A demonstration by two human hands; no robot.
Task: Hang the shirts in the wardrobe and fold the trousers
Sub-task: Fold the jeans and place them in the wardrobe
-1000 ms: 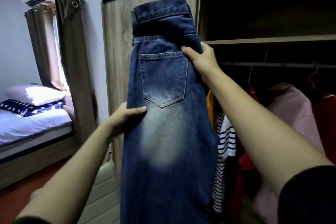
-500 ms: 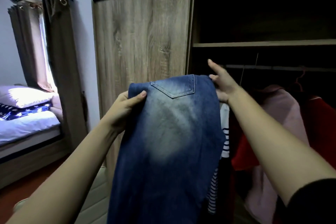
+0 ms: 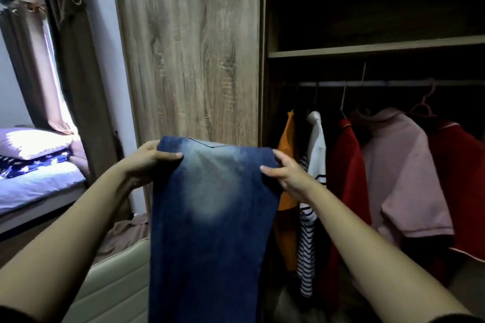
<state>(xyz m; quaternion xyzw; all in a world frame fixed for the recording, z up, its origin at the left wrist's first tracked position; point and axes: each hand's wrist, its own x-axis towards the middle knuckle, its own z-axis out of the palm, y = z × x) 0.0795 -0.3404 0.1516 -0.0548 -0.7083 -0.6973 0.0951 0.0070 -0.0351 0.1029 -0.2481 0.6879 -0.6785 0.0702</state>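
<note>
- The jeans [image 3: 210, 231] were dark blue denim with a pale faded patch high in the middle, folded over at the top so a pocket tip showed at the fold's edge.
- They hung straight down in the air in front of the wardrobe [image 3: 191, 60] door, their lower end running out of view at 6 o'clock.
- The left hand [image 3: 151, 162] sat at 9 o'clock of the fold, closed on the jeans' upper left corner with the thumb across the front.
- The right hand [image 3: 286, 176] sat at 3 o'clock of the fold, pinching the upper right corner, thumb in front and fingers curled behind.
- The open half of the wardrobe, at 3 o'clock of the jeans, held shirts on a rail [image 3: 367, 83]: an orange shirt [image 3: 287, 144], a white striped shirt [image 3: 315, 155], a red shirt [image 3: 346, 170], a pink shirt [image 3: 401, 178] and another red one [image 3: 462, 178].
- The shelf [image 3: 375, 48] above the rail was too dark to make out.
- A bed [image 3: 34, 183] with a pillow lay at 9 o'clock, by the curtains [image 3: 78, 86].
</note>
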